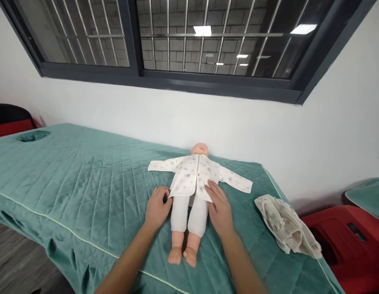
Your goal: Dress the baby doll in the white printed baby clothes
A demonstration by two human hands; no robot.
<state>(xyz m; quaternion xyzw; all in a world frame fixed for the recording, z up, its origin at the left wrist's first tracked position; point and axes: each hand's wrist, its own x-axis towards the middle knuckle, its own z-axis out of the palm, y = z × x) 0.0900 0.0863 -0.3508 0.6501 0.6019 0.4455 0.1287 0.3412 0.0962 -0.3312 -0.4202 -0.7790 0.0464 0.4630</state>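
Observation:
A baby doll (176, 255) lies on its back, head toward the wall and bare feet toward me. It wears a white patterned baby shirt (186, 173) with both sleeves spread out sideways. White cloth covers its legs down to the shins. My left hand (158, 207) pinches the shirt's lower corner on the left side. On the other side, my right hand (219, 206) rests on the shirt's lower front, fingers extended and lying flat over the hem.
A crumpled patterned cloth garment (287, 224) lies at the bed's right edge. The bed has a green quilted cover (94, 183) with a hole (34, 135) at far left. Red plastic stools (348, 237) stand at right. A barred window (207, 41) is above the wall.

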